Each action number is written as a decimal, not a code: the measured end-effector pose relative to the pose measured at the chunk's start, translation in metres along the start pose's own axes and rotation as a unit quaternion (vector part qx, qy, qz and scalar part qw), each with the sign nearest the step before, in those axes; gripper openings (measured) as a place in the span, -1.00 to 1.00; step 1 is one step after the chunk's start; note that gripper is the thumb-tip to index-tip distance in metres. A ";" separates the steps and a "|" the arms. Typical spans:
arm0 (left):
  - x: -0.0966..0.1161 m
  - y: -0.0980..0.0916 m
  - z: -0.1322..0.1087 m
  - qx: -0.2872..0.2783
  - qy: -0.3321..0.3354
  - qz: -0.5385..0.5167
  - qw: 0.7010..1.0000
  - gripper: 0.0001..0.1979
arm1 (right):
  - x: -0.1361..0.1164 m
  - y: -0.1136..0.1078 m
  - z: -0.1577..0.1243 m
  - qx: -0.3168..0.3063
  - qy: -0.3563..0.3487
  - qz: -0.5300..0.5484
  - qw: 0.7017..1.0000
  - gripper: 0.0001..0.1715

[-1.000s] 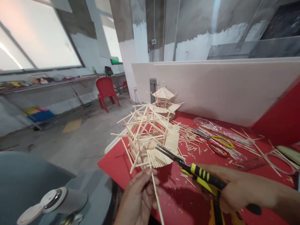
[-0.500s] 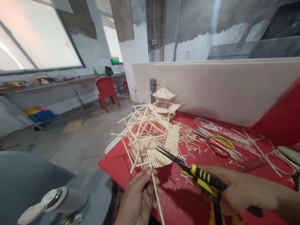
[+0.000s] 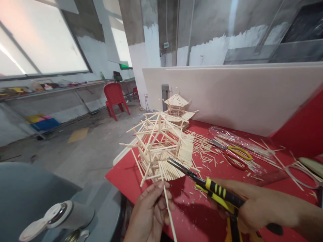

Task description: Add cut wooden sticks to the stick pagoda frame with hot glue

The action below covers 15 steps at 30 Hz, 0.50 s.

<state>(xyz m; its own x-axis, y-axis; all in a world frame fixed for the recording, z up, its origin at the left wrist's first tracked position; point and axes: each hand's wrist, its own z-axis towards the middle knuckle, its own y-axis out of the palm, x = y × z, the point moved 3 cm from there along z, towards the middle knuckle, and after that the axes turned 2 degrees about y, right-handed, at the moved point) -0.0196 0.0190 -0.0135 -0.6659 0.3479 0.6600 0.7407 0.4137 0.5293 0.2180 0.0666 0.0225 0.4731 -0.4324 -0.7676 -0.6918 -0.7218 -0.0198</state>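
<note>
In the lower middle of the head view, my left hand (image 3: 151, 208) pinches a thin pale wooden stick (image 3: 169, 210). The stick's far end reaches the lower roof edge of a pavilion model (image 3: 158, 141) built from sticks, its upper frame bare. My right hand (image 3: 252, 201) is closed round a cutter (image 3: 214, 190) with yellow-and-black handles and long dark jaws. Those jaws point up and left, their tip over the slatted roof; whether they touch it I cannot tell. Behind stands a second pavilion model (image 3: 176, 101) with a slatted top roof.
Loose cut sticks (image 3: 205, 148) and scraps lie across the red tabletop (image 3: 184, 205). Scissors (image 3: 236, 156) with red and yellow handles rest there beside a clear plastic bag (image 3: 227, 132). At lower left, a white bottle (image 3: 73, 215) with its lid open lies on a grey surface.
</note>
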 end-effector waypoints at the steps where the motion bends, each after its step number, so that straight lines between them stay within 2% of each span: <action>1: 0.000 0.000 0.000 -0.002 0.002 0.001 1.000 -0.74 | 0.000 0.000 0.000 -0.010 0.000 -0.010 1.000 -0.47; 8: -0.001 0.001 0.000 0.000 0.006 0.004 1.000 -0.74 | 0.002 -0.003 0.001 -0.007 0.022 -0.021 1.000 -0.42; 11: 0.000 0.003 0.001 0.004 0.003 0.005 1.000 -0.74 | 0.003 -0.002 0.002 -0.018 0.023 -0.018 0.999 -0.46; 15: -0.001 0.004 0.000 0.004 0.007 0.009 1.000 -0.78 | 0.001 0.000 0.002 -0.003 0.016 -0.011 1.000 -0.50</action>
<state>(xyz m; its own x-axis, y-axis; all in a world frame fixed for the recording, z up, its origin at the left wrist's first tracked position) -0.0161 0.0202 -0.0117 -0.6510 0.3431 0.6771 0.7519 0.4134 0.5135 0.2176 0.0673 0.0205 0.5047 -0.4337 -0.7464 -0.6778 -0.7345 -0.0316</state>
